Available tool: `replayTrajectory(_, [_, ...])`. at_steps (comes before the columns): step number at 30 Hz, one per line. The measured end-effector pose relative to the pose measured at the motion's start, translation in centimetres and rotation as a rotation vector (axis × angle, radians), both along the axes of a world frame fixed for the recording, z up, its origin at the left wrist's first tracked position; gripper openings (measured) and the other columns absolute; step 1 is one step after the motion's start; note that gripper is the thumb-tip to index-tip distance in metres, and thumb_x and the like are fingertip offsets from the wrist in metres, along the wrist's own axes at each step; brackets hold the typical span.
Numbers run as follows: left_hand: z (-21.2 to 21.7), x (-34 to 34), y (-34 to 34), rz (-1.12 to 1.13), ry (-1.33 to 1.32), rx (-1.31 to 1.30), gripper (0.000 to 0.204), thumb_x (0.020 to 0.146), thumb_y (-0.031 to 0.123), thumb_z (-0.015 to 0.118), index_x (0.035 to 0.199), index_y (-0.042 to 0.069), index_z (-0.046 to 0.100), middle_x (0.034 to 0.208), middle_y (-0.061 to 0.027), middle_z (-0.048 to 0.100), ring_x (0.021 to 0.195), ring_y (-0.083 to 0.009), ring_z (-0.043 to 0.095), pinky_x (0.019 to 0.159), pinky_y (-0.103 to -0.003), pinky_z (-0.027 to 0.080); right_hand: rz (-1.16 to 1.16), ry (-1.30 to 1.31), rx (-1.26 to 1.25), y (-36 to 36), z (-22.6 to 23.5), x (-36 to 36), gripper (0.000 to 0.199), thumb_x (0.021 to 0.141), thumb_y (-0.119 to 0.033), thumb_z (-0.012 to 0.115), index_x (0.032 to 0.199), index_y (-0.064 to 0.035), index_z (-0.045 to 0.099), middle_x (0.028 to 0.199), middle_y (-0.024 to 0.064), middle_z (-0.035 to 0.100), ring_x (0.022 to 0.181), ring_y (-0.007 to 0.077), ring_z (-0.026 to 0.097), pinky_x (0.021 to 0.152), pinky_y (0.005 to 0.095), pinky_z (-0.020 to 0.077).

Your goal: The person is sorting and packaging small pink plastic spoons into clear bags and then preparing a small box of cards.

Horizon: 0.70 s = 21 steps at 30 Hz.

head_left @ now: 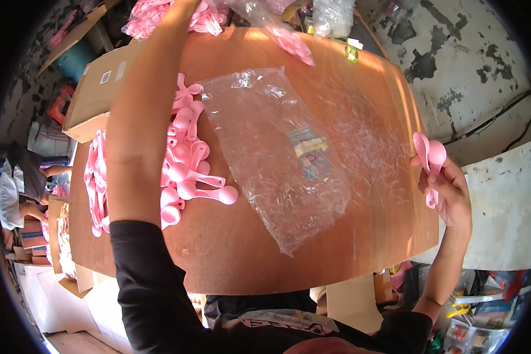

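At the right edge of the table, my right hand grips pink plastic spoons by their handles, with at least two bowls pointing up. My left forearm reaches across to the far side, and the hand lies beyond the top edge of the picture. Beneath and beside that arm spreads a pile of loose pink spoons, partly hidden by it. A large clear plastic bag lies flat in the middle. At the far edge rests a smaller clear bag with pink pieces inside.
A cardboard box stands at the table's left. Thin clear plastic strips are scattered on the right. More bagged pink spoons and a clear plastic bundle are at the back. A peeling wall rises on the right.
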<state>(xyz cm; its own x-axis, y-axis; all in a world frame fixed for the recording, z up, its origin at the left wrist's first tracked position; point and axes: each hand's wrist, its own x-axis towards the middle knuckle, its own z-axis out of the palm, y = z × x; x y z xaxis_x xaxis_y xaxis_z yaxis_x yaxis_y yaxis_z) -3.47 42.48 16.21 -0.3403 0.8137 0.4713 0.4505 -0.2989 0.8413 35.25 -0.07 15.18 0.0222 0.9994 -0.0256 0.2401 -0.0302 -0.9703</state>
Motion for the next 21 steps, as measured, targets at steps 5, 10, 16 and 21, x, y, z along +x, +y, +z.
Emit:
replayTrajectory(5, [8.2, 1.8, -5.4, -0.049, 0.458, 0.414, 0.022, 0.088, 0.013, 0.053, 0.102, 0.003, 0.065, 0.078, -0.0186, 0.068, 0.066, -0.0282, 0.067, 0.065, -0.039, 0.052, -0.047, 0.002, 0.033, 0.0, 0.6, 0.4, 0.039, 0.093, -0.013, 0.054, 0.126, 0.0070, 0.052, 0.105, 0.0137, 0.065, 0.062, 0.0073, 0.054, 0.048, 0.0199, 0.0417])
replayTrajectory(10, [5.8, 3.3, -10.5, -0.294, 0.622, 0.441, 0.022, 0.090, 0.011, 0.052, 0.106, 0.005, 0.065, 0.079, -0.0187, 0.068, 0.073, -0.0328, 0.068, 0.068, -0.042, 0.052, -0.165, 0.021, 0.132, 3.0, 2.5, -3.8, 0.036, 0.096, -0.018, 0.052, 0.119, 0.0106, 0.054, 0.063, 0.0012, 0.054, 0.047, 0.0050, 0.048, 0.041, 0.0168, 0.0363])
replayTrajectory(16, [0.0, 9.0, -15.6, -0.155, 0.654, 0.642, 0.021, 0.089, 0.017, 0.055, 0.106, 0.012, 0.066, 0.095, -0.0119, 0.068, 0.085, -0.0323, 0.065, 0.074, -0.042, 0.052, 0.105, -0.025, 0.374, 12.0, 9.7, -6.6, 0.049, 0.094, -0.027, 0.059, 0.123, 0.0106, 0.051, 0.080, 0.0080, 0.062, 0.060, 0.0098, 0.060, 0.045, 0.0192, 0.0463])
replayTrajectory(21, [-2.0, 6.6, -18.8, -0.147, 0.804, 0.532, 0.020, 0.087, 0.018, 0.056, 0.104, 0.017, 0.065, 0.098, -0.0108, 0.066, 0.082, -0.0297, 0.065, 0.072, -0.043, 0.051, 0.599, -0.103, 0.458, 22.7, 12.4, -16.3, 0.035, 0.090, -0.014, 0.064, 0.119, 0.0048, 0.056, 0.101, 0.0137, 0.067, 0.085, 0.0199, 0.067, 0.077, 0.0294, 0.0558])
